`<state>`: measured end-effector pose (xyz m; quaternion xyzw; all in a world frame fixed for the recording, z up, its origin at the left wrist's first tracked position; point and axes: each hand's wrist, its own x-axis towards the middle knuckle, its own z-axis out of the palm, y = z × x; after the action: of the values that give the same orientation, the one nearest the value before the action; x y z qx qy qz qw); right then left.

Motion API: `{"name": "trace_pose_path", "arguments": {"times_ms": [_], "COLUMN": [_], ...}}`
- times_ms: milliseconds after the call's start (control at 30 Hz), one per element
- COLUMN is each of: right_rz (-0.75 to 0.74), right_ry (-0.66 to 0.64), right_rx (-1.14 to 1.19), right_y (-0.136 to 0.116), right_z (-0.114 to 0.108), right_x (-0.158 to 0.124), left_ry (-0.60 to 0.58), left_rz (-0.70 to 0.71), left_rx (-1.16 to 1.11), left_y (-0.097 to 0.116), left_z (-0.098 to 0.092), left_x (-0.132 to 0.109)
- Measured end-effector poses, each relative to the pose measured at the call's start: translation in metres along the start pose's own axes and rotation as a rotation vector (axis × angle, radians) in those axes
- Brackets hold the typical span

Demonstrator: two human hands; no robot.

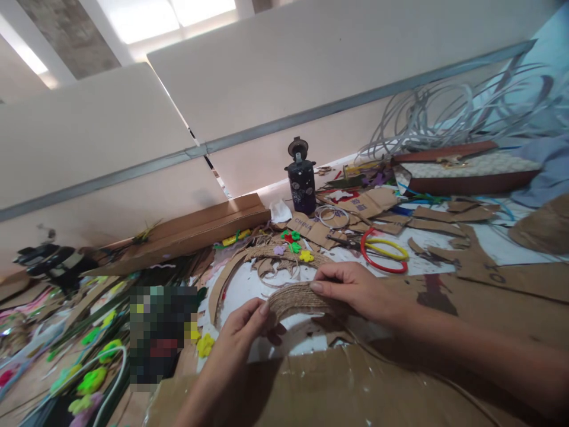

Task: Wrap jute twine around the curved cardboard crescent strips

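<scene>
A curved strip wrapped in brown twine (296,299) is held up between my two hands, low in the middle of the view. My left hand (249,326) pinches its left end, thumb on top. The right end lies between the thumb and fingers of my right hand (342,287). From near my right hand a length of twine (377,354) trails down to the lower right. Behind the strip, a cardboard ring (222,279) lies on the white surface, with small felt flowers (306,255) by a twine-covered part.
Scissors with red and yellow handles (384,252) lie right of centre. A dark open-lidded bottle (302,184) stands behind. Cardboard scraps (438,228), a bag (471,169) and coiled white tubing (444,112) are at right. A cardboard box (275,391) is in front.
</scene>
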<state>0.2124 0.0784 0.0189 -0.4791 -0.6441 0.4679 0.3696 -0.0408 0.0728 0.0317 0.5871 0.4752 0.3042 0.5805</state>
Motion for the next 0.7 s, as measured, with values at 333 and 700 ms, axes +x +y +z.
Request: {"name": "trace_pose_path", "arguments": {"times_ms": [333,700], "right_rz": [-0.006,-0.055], "right_ry": [0.017,-0.104], "right_rx": [0.02,-0.107], "right_y": [0.0,-0.005], "right_z": [0.001,0.003], "right_x": [0.0,-0.003], "left_ry": [-0.031,0.0], "left_rz": [-0.077,-0.092], "left_rx": [-0.192,-0.205], "left_y": [-0.02,-0.014], "left_z": [0.001,0.011], "left_x": [0.005,0.0]}}
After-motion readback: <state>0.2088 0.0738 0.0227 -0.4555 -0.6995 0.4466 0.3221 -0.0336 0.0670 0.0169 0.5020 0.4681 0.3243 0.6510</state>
